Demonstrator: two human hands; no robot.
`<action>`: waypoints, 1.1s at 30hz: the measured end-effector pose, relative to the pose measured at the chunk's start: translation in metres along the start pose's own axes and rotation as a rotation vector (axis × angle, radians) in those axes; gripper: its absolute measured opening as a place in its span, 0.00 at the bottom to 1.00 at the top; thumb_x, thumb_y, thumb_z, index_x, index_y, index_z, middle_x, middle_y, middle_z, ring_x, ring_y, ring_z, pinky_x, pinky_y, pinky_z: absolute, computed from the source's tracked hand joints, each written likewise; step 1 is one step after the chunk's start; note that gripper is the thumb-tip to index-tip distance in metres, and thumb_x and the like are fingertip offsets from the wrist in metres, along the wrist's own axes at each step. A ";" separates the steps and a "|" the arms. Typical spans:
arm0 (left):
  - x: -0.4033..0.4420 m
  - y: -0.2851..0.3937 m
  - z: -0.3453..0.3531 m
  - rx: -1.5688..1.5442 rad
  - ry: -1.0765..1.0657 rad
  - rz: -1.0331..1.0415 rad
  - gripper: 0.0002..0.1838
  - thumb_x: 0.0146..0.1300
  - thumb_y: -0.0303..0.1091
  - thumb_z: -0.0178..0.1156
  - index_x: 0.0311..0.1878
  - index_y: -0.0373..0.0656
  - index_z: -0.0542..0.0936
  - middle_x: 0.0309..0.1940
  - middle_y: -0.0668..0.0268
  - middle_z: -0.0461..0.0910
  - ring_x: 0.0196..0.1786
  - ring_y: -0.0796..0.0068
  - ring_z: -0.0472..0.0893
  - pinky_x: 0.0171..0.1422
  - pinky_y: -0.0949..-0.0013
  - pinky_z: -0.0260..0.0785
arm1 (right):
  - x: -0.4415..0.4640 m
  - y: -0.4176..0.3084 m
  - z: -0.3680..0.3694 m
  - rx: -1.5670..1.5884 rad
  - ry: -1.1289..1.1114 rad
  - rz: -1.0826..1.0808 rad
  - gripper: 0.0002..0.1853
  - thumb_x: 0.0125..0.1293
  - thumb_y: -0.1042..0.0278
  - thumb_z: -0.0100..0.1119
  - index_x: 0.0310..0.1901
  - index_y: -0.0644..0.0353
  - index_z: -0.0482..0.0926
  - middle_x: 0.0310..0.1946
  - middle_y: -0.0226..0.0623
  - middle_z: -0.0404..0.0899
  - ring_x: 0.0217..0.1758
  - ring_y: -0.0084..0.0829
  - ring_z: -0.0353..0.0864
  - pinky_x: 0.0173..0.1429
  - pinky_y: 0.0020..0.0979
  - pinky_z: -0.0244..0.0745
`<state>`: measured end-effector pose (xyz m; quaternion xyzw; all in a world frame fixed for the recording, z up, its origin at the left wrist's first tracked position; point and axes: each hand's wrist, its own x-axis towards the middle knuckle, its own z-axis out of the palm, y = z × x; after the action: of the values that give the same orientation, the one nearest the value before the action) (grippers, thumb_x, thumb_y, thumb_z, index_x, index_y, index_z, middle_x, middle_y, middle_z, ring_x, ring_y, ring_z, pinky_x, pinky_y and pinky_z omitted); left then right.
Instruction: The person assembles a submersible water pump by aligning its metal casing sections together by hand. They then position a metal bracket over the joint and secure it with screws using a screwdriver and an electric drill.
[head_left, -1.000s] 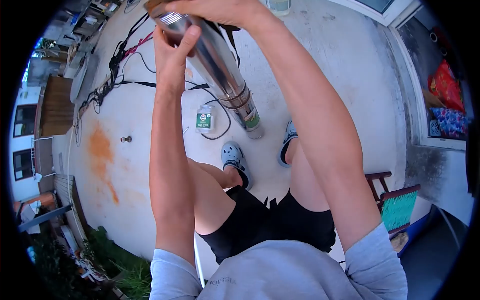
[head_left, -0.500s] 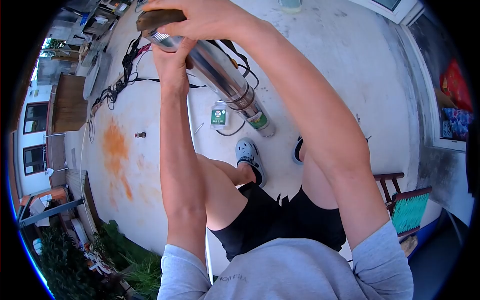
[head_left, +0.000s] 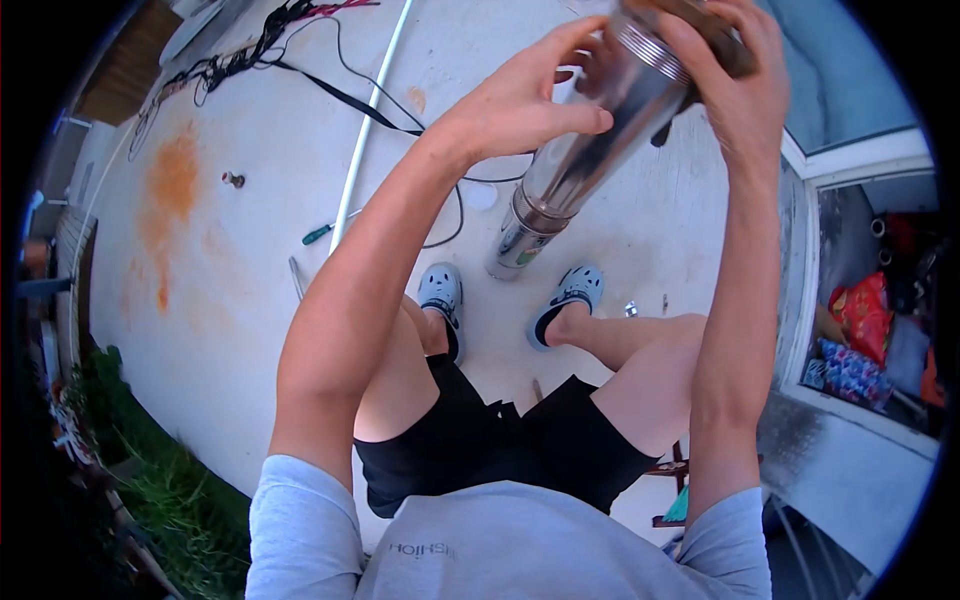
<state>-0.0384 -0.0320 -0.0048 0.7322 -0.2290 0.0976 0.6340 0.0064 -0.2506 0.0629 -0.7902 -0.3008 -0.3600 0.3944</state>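
One orange-stained floor (head_left: 200, 350) beneath metal cylinder (head_left: 580, 170)

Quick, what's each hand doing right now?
Left hand: open beside the metal tube; can't tell if it touches.
Right hand: closed, holding the tube's brown top.

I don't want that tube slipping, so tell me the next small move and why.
Probably close the left hand more snugly around the metal tube: that hand looks only loosely curled at its side, while the right hand grips the brown top piece.
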 end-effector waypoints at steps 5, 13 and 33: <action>-0.005 -0.014 -0.025 0.262 -0.140 -0.036 0.36 0.64 0.41 0.66 0.76 0.47 0.71 0.67 0.52 0.78 0.69 0.51 0.78 0.77 0.52 0.68 | -0.017 0.018 -0.042 0.216 0.007 0.086 0.14 0.65 0.63 0.76 0.48 0.60 0.86 0.66 0.40 0.79 0.66 0.35 0.78 0.71 0.33 0.72; -0.034 -0.018 -0.065 0.555 -0.161 -0.203 0.31 0.67 0.44 0.65 0.72 0.46 0.75 0.62 0.51 0.81 0.65 0.53 0.80 0.69 0.53 0.75 | -0.059 0.068 -0.117 0.662 0.120 0.379 0.11 0.74 0.63 0.65 0.42 0.62 0.75 0.67 0.66 0.74 0.69 0.52 0.79 0.73 0.49 0.77; -0.058 -0.018 -0.080 0.825 -0.478 -0.397 0.27 0.68 0.43 0.67 0.68 0.44 0.78 0.61 0.52 0.80 0.62 0.56 0.80 0.64 0.55 0.76 | -0.170 0.165 -0.255 1.053 0.317 0.716 0.33 0.70 0.47 0.57 0.67 0.66 0.76 0.62 0.52 0.81 0.68 0.48 0.79 0.74 0.52 0.72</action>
<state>-0.0694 0.0596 -0.0315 0.9525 -0.1666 -0.1122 0.2289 -0.0476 -0.5809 -0.0317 -0.4800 -0.0933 -0.1231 0.8636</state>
